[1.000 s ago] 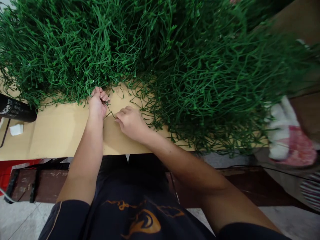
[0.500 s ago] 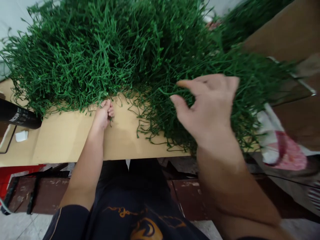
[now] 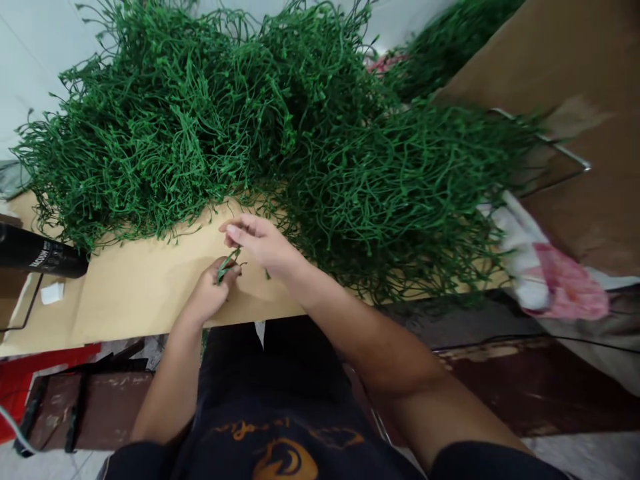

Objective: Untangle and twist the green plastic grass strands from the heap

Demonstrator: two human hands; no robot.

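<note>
Counter is the largest thing that I watch from my remote place. Along its far edge lies the big heap of green stems, loose and tangled. A second, lower heap joins it toward the right end and spills over the near edge. Black bottle lies at the left end. The right grip hovers near the middle of the counter, thumb and fingers curled close; I cannot tell if it pinches anything. The left grip, nearer to the near edge, is pinching a small green sprig, which stands tilted toward the right fingers. So I judge that one small portion is separated and in handling, while by far the most stems, in both heaps, are left to handle. How far this sprig itself is finished, I cannot tell.
</note>
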